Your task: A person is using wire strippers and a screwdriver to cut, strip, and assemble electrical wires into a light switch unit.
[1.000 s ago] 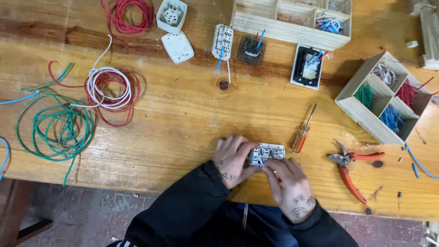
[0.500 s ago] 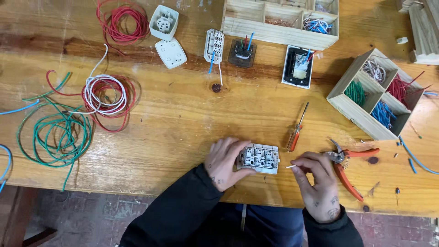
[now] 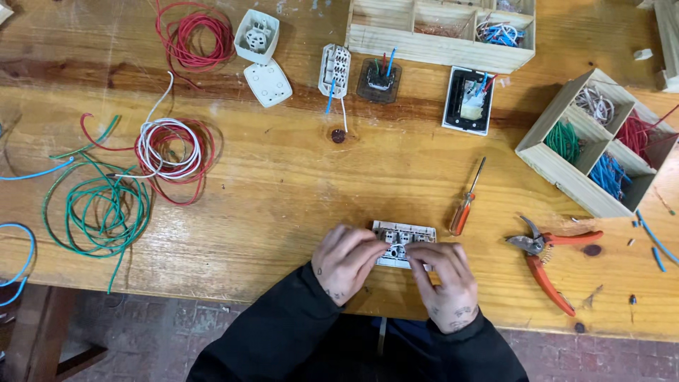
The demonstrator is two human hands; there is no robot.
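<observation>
Right hand (image 3: pixel 444 286) back from near red-handled pliers (image 3: pixel 548 256), now pinching small piece at white rectangular switch module (image 3: pixel 403 242); left hand (image 3: pixel 346 260) fingers closed, steadying module on wooden desk (image 3: pixel 283 205). Fitting under way.

- Your wooden bench (image 3: pixel 283 191) carries wire coils: red (image 3: pixel 192 32), white (image 3: pixel 168 147), green (image 3: pixel 99 209).
- You have a white switch block (image 3: pixel 403 240) at the near edge.
- A screwdriver (image 3: pixel 467 201) lies beside it, then orange pliers (image 3: pixel 548 255).
- Two compartment boxes (image 3: pixel 566 170) sit right and back.
</observation>
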